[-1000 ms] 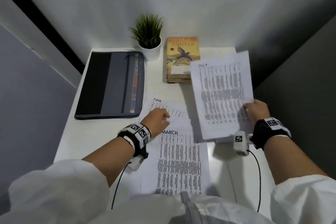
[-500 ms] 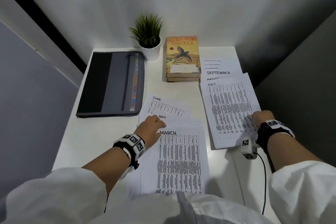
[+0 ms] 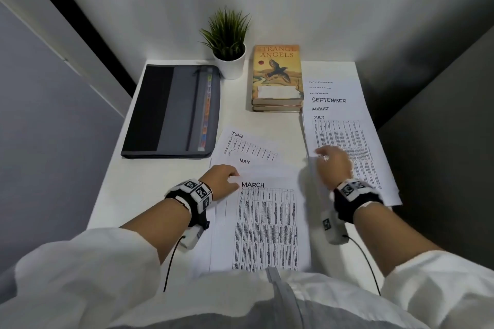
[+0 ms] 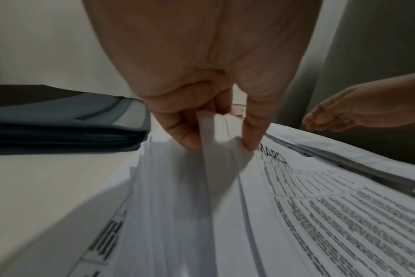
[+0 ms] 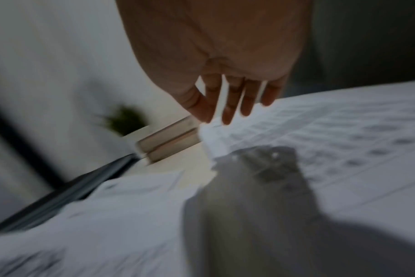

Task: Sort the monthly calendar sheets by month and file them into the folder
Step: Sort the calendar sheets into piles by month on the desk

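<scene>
White calendar sheets lie in two groups on the white desk. The near pile has the MARCH sheet [image 3: 264, 224] on top, with the MAY sheet [image 3: 254, 164] and the JUNE sheet [image 3: 250, 145] fanned out behind it. My left hand [image 3: 223, 181] pinches the top left corner of a sheet [image 4: 216, 142] at this pile. The right stack [image 3: 344, 139] shows JULY on top, with AUGUST, SEPTEMBER and later headings behind. My right hand [image 3: 332, 165] hovers over its left edge with fingers [image 5: 232, 101] straight and spread, holding nothing. The dark grey folder [image 3: 173, 112] lies closed at the back left.
A potted plant [image 3: 228, 43] stands at the back by the wall. Two stacked books [image 3: 276, 77] lie between the plant and the right stack. Grey walls close in on the desk's left and right sides.
My right hand laid the JULY sheet down on the right stack, let go of it, and moved left. My left hand shifted from the JUNE sheet down to the corner by MARCH.
</scene>
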`<state>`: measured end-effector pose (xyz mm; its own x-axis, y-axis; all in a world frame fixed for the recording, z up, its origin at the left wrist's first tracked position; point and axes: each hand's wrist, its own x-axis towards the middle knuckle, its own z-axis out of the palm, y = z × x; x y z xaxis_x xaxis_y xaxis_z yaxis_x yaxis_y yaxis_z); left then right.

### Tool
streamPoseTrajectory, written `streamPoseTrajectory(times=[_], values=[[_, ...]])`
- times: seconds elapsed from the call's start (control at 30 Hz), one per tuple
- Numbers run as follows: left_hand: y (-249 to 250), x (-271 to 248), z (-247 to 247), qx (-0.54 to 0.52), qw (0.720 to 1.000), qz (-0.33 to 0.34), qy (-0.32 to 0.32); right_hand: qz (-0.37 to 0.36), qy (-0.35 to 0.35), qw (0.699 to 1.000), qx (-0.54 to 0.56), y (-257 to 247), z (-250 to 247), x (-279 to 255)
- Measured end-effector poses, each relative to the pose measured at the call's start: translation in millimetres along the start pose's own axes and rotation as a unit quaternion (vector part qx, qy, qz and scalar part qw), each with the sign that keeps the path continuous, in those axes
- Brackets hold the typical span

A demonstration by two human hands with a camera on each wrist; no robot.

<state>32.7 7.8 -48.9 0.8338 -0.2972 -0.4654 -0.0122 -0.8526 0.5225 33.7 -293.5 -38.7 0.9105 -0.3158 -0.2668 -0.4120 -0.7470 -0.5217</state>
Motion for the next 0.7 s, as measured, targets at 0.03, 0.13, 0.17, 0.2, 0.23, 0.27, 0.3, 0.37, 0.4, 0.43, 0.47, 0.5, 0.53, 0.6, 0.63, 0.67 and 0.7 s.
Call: streamPoseTrajectory(times=[0.03, 0.13, 0.17, 0.2, 0.23, 0.27, 0.3, 0.37, 0.4, 0.43, 0.47, 0.5, 0.53, 0.6, 0.63, 0.67, 0.7], values=[[-1.0, 0.0, 0.8, 0.002, 1.000, -0.003, -0.002, -0.053, -0.040, 0.997, 0.035, -12.9, 14.0, -13.4], [-1.5, -2.0, 2.4, -0.034, 0.999, -0.010, 0.003, -0.177, -0.121, 0.977, 0.003, -41.9, 51.2, -43.5], [-1.7, -3.0, 2.6, -0.052, 0.999, -0.012, 0.008, -0.207, -0.133, 0.968, -0.043, -47.0, 60.6, -48.2], [-2.3, -4.1, 2.9, -0.068, 0.998, -0.013, 0.010, -0.226, -0.137, 0.961, -0.083, -49.2, 67.4, -51.2], [-3.1, -5.2, 3.3, -0.080, 0.997, -0.011, 0.010, -0.233, -0.134, 0.958, -0.099, -50.0, 70.5, -52.9], [-4.1, -6.3, 4.0, -0.089, 0.996, -0.009, 0.009, -0.236, -0.123, 0.959, -0.096, -49.1, 71.7, -53.9], [-5.3, -7.4, 4.9, -0.096, 0.995, -0.008, 0.009, -0.241, -0.107, 0.960, -0.089, -47.1, 71.9, -54.5], [-8.0, -9.3, 7.1, -0.120, 0.993, -0.012, 0.015, -0.262, -0.091, 0.957, -0.079, -41.7, 70.9, -56.0], [-9.4, -9.5, 7.8, -0.134, 0.991, -0.015, 0.018, -0.271, -0.093, 0.955, -0.075, -39.6, 70.2, -57.4], [-10.9, -9.5, 8.1, -0.145, 0.989, -0.019, 0.019, -0.280, -0.096, 0.952, -0.077, -38.2, 69.6, -59.2], [-12.3, -9.8, 8.3, -0.150, 0.988, -0.023, 0.020, -0.286, -0.100, 0.950, -0.080, -37.0, 69.6, -60.9], [-13.3, -10.3, 8.4, -0.152, 0.988, -0.025, 0.020, -0.285, -0.104, 0.950, -0.077, -35.6, 70.0, -62.3], [-14.0, -11.0, 8.7, -0.156, 0.987, -0.028, 0.020, -0.281, -0.108, 0.951, -0.072, -34.7, 70.5, -63.8], [-14.7, -13.3, 10.3, -0.175, 0.984, -0.029, 0.020, -0.277, -0.107, 0.952, -0.076, -33.3, 71.6, -66.9], [-14.8, -14.5, 11.4, -0.182, 0.983, -0.027, 0.020, -0.280, -0.104, 0.951, -0.081, -32.8, 72.7, -67.8], [-14.6, -15.7, 12.4, -0.185, 0.982, -0.025, 0.021, -0.282, -0.101, 0.950, -0.084, -32.7, 73.5, -68.6], [-14.3, -17.1, 12.9, -0.190, 0.981, -0.024, 0.022, -0.284, -0.100, 0.950, -0.086, -33.2, 74.1, -69.1]])
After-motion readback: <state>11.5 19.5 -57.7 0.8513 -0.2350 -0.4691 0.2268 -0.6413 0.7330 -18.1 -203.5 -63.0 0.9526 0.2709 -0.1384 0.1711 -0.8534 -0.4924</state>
